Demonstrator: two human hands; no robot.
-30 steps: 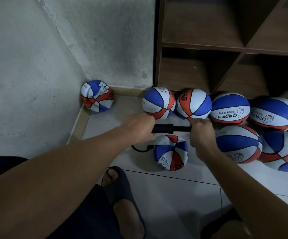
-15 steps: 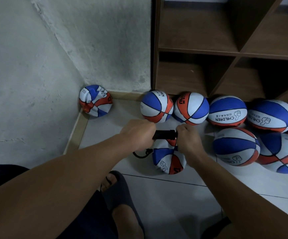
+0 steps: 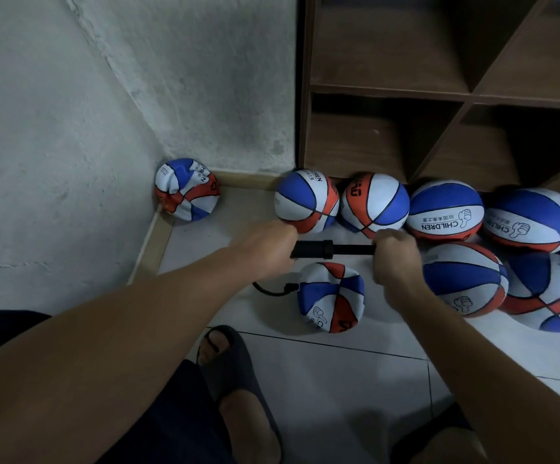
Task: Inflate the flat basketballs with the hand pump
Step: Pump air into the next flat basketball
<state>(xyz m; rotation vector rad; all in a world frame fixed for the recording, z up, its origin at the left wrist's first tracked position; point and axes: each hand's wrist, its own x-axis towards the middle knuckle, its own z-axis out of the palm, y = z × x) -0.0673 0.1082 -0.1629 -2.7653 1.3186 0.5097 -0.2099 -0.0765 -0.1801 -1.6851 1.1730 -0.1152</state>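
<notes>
**Both hands on the pump, flat ball below**

Your left hand (image 3: 265, 251) sits at the centre of the frame, fingers curled round the barrel end of the black hand pump (image 3: 318, 249), which lies level across the middle of the picture. Your right hand (image 3: 394, 256), just to the right, is closed in a fist round the pump's handle end; a stretch of thin rod shows between the barrel and that fist.

A short black hose (image 3: 272, 289) curves from under your left hand to the left side of the flat basketball (image 3: 330, 296), which lies crumpled on the white tiled floor (image 3: 339, 380) directly below the pump, just below centre.

A second dented ball (image 3: 186, 189) rests in the wall corner at the left middle of the frame, well apart from the others. A row of round balls (image 3: 372, 202) runs from centre to the right edge along the foot of the brown wooden shelf (image 3: 389, 92), which fills the upper right. More round balls (image 3: 462, 279) lie in front of that row, beside your right forearm.

Your foot in a dark sandal (image 3: 235, 360) shows at the lower centre.
</notes>
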